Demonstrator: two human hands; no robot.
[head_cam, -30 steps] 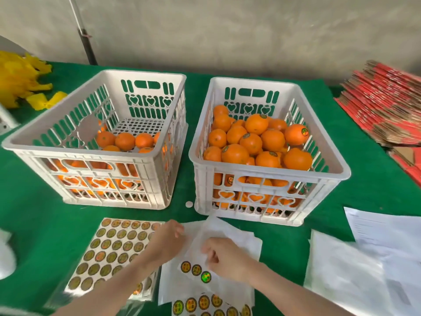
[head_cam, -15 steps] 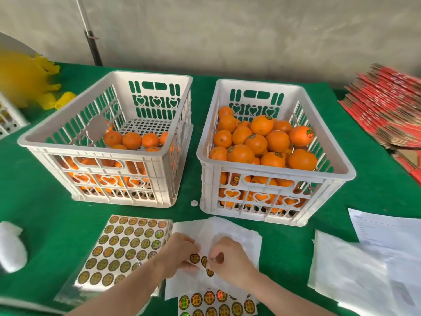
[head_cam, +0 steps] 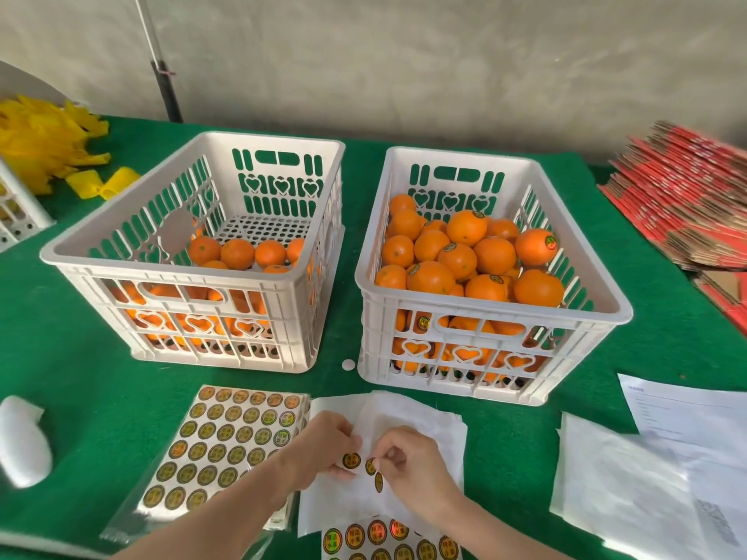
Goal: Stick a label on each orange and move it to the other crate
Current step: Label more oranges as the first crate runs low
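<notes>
Green felt tabletop [head_cam: 81, 357] under two white crates [head_cam: 194, 252]; grey wall [head_cam: 404, 54] behind

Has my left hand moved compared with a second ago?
Yes. The left hand has moved right, off the full sticker sheet, toward the right hand.

hands [head_cam: 364, 454] closed together, pinching label strip [head_cam: 366, 464]

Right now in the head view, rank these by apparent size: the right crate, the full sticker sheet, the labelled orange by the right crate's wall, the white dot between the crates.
1. right crate
2. full sticker sheet
3. labelled orange
4. white dot

The sheet lies nearer the camera, so it looks inflated.
</notes>
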